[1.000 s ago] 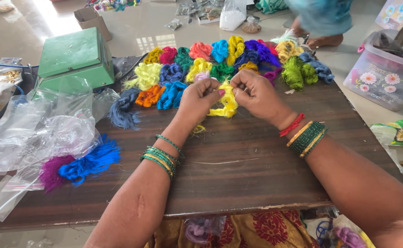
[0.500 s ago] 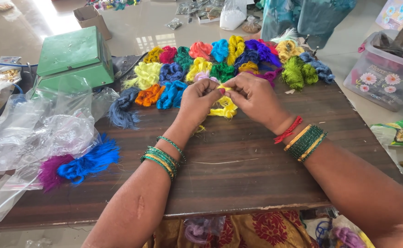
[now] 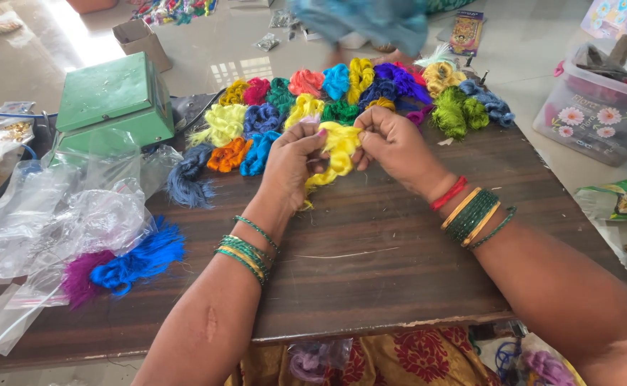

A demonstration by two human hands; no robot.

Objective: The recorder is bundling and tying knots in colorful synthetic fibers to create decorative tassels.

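Yellow thread bundle [image 3: 336,149] pinched between both hands (above table).

- Wooden board [image 3: 371,286]: near half bare; open passage from the near edge up to both hands.
- Left hand [image 3: 290,166] and right hand [image 3: 399,146] pinch a yellow thread bundle [image 3: 336,151] at mid-board, blocking the centre.
- Far edge: row of coloured thread bundles [image 3: 349,96] packed close, no gap.
- Left edge: clear plastic bags [image 3: 63,214] plus blue and purple thread [image 3: 124,264] spill onto the board.
- Far left corner: green box [image 3: 110,104] stands in the way.
- Right edge: clear; plastic tub [image 3: 599,107] sits off the board.
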